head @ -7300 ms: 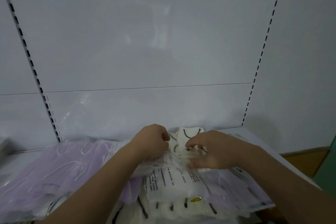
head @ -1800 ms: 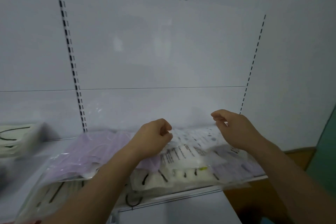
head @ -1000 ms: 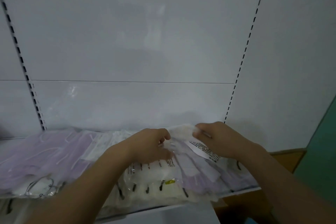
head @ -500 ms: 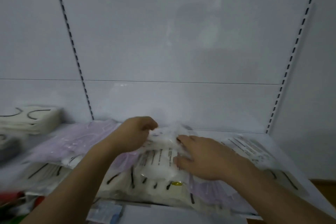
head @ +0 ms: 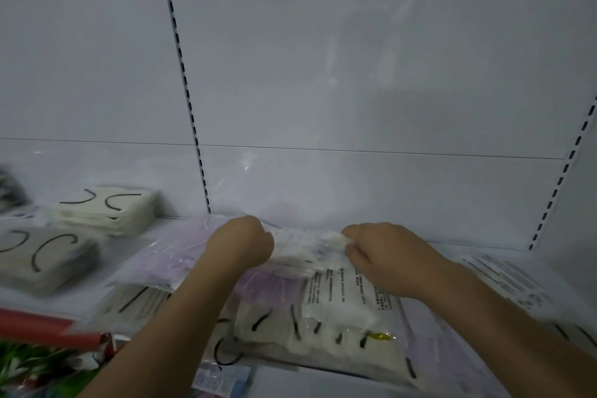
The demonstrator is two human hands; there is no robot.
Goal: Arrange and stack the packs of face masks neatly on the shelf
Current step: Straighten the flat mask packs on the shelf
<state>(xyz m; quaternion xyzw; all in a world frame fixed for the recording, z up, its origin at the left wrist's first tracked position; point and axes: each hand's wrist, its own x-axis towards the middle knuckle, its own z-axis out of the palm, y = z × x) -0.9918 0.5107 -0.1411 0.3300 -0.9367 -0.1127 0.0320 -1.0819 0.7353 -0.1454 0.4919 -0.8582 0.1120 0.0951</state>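
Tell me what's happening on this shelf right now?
A person is sorting packs of face masks on a white shelf. Both hands grip the far edge of a clear white pack that lies on top of the heap: the left hand at its left end, the right hand at its right. Purple packs and more white ones lie jumbled beneath. Two tidier stacks sit to the left.
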